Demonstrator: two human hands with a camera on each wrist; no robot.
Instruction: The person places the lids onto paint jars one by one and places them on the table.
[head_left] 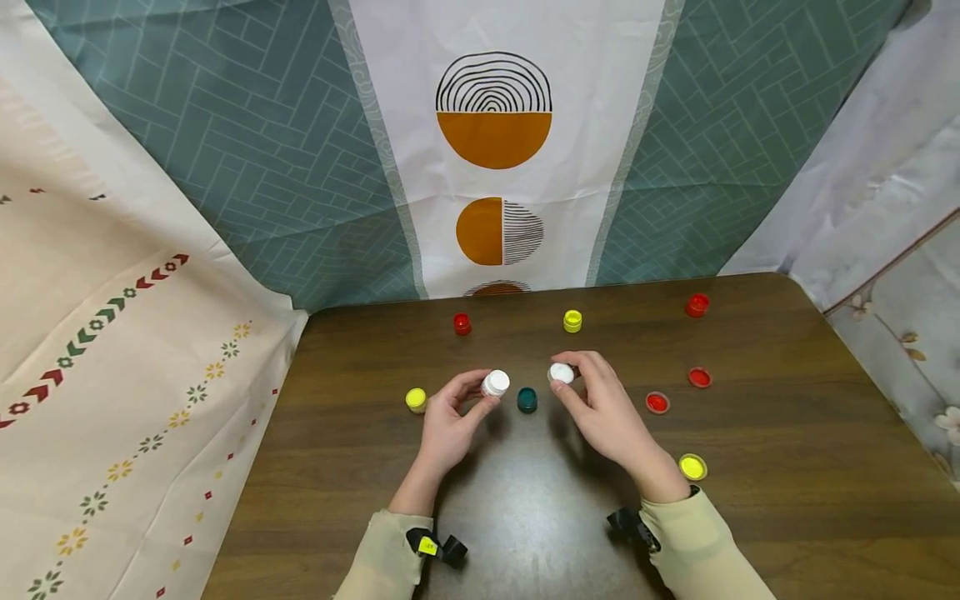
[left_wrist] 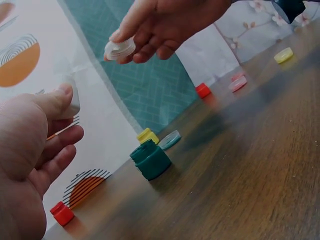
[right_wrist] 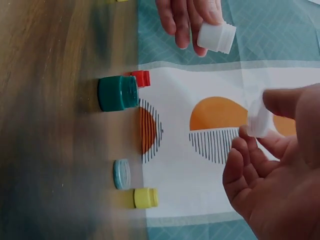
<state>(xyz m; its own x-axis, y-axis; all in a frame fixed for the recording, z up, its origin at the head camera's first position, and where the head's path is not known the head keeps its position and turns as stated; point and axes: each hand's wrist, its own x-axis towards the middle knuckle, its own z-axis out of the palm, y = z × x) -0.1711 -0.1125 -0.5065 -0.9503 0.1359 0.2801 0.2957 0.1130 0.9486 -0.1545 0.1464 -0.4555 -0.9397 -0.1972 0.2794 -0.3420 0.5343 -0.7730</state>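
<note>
My left hand [head_left: 450, 425] pinches a small white paint jar [head_left: 496, 383] between thumb and fingers, held up above the table. The threaded neck of that jar shows bare in the right wrist view. Opposite it, my right hand [head_left: 606, 421] grips a round white lid [head_left: 560, 373] by its edge, apart from the jar. On the table between the hands stands a lidless dark green jar [head_left: 527, 400]. A green-rimmed lid [right_wrist: 121, 174] lies near it, hidden in the head view. Just left of my left hand is a yellow jar [head_left: 416, 400].
Toward the back stand a red jar [head_left: 462, 324], another yellow jar [head_left: 572, 322] and a second red jar [head_left: 697, 305]. Right of my right hand lie two red lids [head_left: 657, 403] and a yellow lid [head_left: 692, 467]. Patterned cloth [head_left: 285, 150] hangs behind the wooden table [head_left: 810, 467].
</note>
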